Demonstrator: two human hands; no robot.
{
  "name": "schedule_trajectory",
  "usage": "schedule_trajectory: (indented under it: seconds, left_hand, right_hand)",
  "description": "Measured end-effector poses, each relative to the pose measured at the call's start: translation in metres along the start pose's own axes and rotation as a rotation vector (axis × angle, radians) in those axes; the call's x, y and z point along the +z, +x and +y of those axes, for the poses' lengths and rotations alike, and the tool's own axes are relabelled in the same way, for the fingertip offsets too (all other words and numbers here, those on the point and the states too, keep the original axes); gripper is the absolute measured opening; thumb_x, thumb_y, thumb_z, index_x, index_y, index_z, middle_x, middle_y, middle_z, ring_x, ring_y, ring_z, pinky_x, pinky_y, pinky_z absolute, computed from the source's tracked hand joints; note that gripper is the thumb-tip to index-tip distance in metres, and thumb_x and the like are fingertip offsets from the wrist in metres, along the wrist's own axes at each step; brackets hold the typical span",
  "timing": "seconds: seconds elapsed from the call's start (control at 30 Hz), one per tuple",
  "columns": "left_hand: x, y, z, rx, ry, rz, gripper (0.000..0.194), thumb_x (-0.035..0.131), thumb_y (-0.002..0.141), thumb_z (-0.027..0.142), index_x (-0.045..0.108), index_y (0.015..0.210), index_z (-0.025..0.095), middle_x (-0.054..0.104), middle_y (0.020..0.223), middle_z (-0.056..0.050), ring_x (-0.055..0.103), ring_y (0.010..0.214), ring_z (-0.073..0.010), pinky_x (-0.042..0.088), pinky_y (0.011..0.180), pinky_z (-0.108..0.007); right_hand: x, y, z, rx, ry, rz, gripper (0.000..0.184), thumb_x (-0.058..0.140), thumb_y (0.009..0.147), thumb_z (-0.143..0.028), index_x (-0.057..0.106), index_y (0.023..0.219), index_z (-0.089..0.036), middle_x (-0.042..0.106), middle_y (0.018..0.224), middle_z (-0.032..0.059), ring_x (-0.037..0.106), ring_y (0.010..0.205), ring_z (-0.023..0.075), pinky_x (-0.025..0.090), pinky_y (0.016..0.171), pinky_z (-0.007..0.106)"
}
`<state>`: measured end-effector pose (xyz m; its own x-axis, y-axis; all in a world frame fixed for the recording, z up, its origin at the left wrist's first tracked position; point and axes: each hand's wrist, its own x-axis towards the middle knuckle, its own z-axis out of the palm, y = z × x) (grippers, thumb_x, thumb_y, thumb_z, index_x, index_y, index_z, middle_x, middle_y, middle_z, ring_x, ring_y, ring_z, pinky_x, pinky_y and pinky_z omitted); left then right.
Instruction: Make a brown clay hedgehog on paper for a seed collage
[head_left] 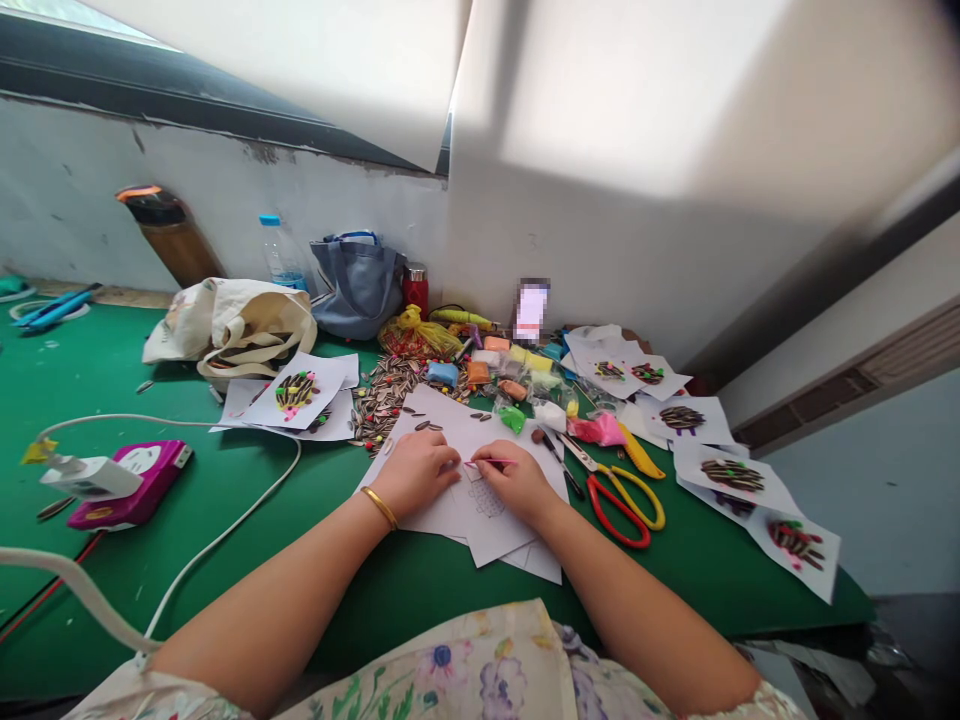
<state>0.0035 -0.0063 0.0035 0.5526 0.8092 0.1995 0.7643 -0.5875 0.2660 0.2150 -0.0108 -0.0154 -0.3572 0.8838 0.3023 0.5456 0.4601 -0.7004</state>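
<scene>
My right hand [517, 484] is closed around a thin pink stick [504, 461] over a sheet of white paper [420, 510]. A small pale piece [471, 470] sits by the stick's tip, too small to name. Below the fingers, a pencil-like line drawing [486, 500] with a rounded, scaly pattern shows on the paper. My left hand [426, 474] rests on the sheet left of the drawing, fingers bent loosely with the tips touching the paper. A few sunflower seeds [428, 426] lie on the sheet beyond it.
Sunflower seeds [386, 400] are heaped beyond the paper, beside coloured clay packs [442, 374]. Scissors [622, 495] and a brush [559, 462] lie right. Seed-decorated sheets [733, 474] line both sides. A white cable [251, 512] and purple power strip [135, 490] are left.
</scene>
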Motion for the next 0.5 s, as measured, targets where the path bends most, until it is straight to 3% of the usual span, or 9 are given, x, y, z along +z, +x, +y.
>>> schedule_trajectory:
  seconds: [0.33,0.5]
  left_hand:
    - [-0.0005,-0.0003,0.0005,0.008,0.0,-0.002,0.017,0.067,0.084,0.035,0.074,0.098,0.028,0.064,0.088,-0.005,0.058,0.088,-0.0212,0.039,0.077,-0.033]
    - [-0.0007,-0.0007,0.001,0.007,-0.006,-0.004,0.018,0.066,0.085,0.035,0.075,0.1,0.03,0.064,0.089,-0.005,0.057,0.088,-0.0211,0.039,0.078,-0.034]
  right_hand:
    - [0.0016,-0.0014,0.0015,0.01,0.021,0.052,0.017,0.054,0.086,-0.019,0.07,0.088,-0.022,0.071,0.089,0.0029,0.063,0.089,0.0181,0.048,0.084,0.031]
    - [0.0019,-0.0029,-0.0007,0.022,-0.002,0.017,0.018,0.054,0.085,-0.018,0.071,0.087,-0.023,0.072,0.089,0.0029,0.064,0.088,0.0185,0.048,0.083,0.032]
